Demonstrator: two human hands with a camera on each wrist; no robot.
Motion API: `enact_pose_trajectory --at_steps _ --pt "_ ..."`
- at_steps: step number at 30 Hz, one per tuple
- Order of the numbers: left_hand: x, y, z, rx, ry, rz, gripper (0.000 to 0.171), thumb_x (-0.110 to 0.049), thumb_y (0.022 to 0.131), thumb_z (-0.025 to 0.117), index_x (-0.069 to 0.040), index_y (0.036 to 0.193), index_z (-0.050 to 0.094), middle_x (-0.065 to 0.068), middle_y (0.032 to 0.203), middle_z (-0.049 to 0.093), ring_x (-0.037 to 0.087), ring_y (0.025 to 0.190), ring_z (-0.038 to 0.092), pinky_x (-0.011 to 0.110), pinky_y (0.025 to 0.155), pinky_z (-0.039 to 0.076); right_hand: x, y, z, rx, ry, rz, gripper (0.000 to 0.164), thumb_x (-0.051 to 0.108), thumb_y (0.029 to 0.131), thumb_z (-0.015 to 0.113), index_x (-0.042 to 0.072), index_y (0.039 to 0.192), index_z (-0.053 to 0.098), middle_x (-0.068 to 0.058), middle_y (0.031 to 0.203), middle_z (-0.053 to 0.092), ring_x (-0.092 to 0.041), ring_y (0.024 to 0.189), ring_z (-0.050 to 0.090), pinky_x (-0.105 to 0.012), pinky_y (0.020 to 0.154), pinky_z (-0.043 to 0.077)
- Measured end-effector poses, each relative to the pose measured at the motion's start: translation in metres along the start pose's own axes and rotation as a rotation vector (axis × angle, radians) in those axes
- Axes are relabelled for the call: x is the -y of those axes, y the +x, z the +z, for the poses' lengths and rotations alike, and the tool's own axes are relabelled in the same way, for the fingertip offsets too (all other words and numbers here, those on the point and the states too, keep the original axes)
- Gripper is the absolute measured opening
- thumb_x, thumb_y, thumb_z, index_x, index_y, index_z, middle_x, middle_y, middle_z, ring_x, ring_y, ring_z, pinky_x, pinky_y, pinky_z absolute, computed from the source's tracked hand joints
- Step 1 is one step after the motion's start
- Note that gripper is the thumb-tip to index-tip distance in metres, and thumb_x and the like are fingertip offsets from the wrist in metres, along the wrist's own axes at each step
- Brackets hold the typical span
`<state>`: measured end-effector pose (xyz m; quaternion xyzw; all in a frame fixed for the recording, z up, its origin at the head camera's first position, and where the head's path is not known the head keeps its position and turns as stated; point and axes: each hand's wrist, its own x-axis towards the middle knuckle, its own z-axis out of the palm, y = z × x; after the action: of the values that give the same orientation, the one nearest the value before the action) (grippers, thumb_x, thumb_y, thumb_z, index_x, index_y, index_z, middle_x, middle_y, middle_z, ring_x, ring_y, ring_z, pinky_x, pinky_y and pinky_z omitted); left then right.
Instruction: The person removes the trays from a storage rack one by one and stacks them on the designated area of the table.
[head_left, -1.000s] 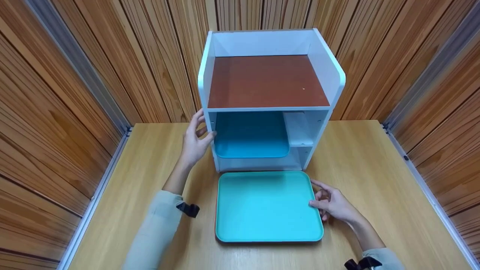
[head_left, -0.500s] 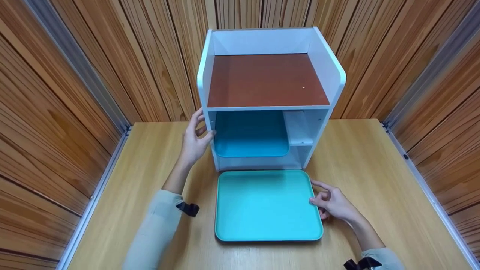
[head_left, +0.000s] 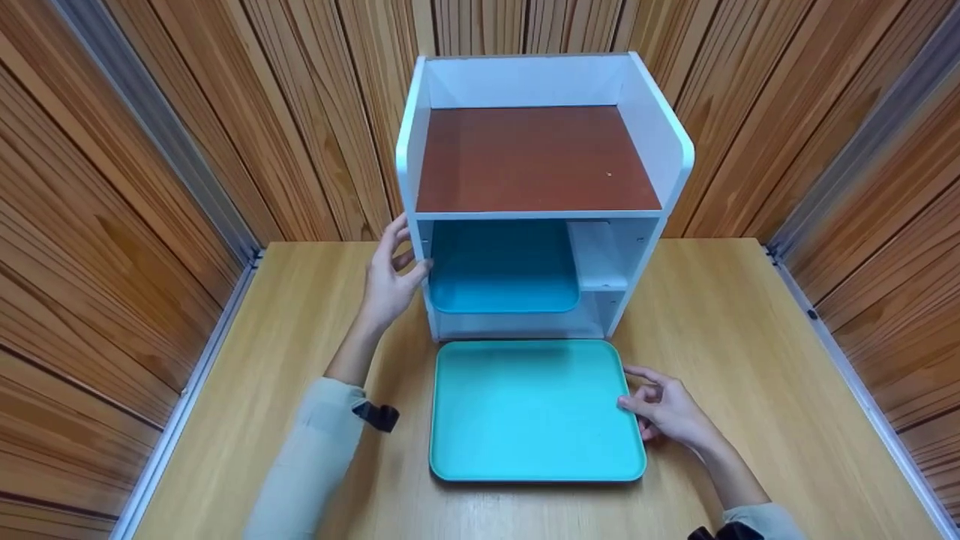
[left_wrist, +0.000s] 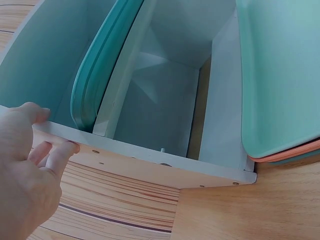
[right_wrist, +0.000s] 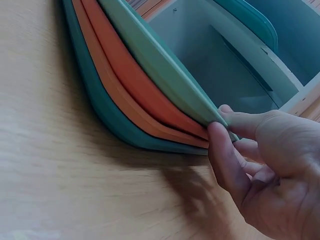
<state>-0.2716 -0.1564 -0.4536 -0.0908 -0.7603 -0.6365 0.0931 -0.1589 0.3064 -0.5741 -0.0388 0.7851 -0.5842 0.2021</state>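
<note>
A white shelf unit [head_left: 411, 142] with a brown top board stands at the back. My left hand [head_left: 390, 277] grips its left side panel [left_wrist: 150, 151], thumb inside and fingers outside. In front of the unit lies a stack of trays, a light green tray [head_left: 536, 412] uppermost. My right hand [head_left: 667, 405] pinches the right rim of that green tray between thumb and fingers. Under it, in the right wrist view, are orange trays [right_wrist: 114, 62] and a teal tray [right_wrist: 107, 120] at the bottom.
Blue-teal trays [head_left: 504, 270] sit on the unit's middle shelf [head_left: 598, 259], toward its left side. The lower compartment [left_wrist: 155, 105] lies below that shelf. Wood-patterned walls [head_left: 187, 112] enclose the table [head_left: 720, 315] at the back and both sides, with metal rails [head_left: 862, 390] along the edges.
</note>
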Motion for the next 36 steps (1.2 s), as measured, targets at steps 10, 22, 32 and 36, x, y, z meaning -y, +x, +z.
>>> enact_pose_trajectory --at_steps 10,22,32,36 --pt "0.002 0.001 0.001 0.005 -0.012 -0.008 0.073 -0.008 0.109 0.070 -0.026 0.173 0.039 0.012 0.170 0.053 0.045 0.156 0.059 0.060 0.122 0.057 0.022 -0.007 0.006 -0.251 -0.143 0.001 0.068 0.020 0.109 0.076 -0.005 0.165 0.047 -0.017 0.111 0.074 -0.017 0.081 0.077 -0.028 0.069 0.069" --pt "0.002 0.002 0.000 0.006 -0.003 0.000 0.073 -0.008 0.110 0.070 -0.025 0.173 0.039 0.012 0.170 0.053 0.044 0.156 0.058 0.059 0.123 0.057 0.059 -0.005 0.049 -0.538 0.024 -0.128 0.072 0.008 0.110 0.070 0.004 0.173 0.036 -0.030 0.161 0.050 -0.045 0.148 0.060 -0.004 0.094 0.054" --pt "0.001 0.000 -0.001 -0.002 0.007 0.024 0.072 -0.007 0.109 0.069 -0.023 0.173 0.040 0.014 0.168 0.055 0.044 0.156 0.059 0.061 0.123 0.056 0.082 0.005 0.102 -0.598 0.332 -0.201 0.112 0.014 0.109 0.074 0.033 0.181 -0.010 -0.021 0.184 0.015 -0.046 0.164 0.045 -0.012 0.098 0.059" --pt "0.002 0.001 -0.001 0.005 0.013 0.019 0.072 -0.008 0.109 0.069 -0.023 0.173 0.040 0.014 0.169 0.054 0.045 0.156 0.059 0.060 0.122 0.057 0.089 0.012 0.116 -0.613 0.374 -0.244 0.115 0.010 0.108 0.074 0.033 0.181 -0.012 -0.023 0.184 0.016 -0.047 0.164 0.044 -0.013 0.100 0.061"
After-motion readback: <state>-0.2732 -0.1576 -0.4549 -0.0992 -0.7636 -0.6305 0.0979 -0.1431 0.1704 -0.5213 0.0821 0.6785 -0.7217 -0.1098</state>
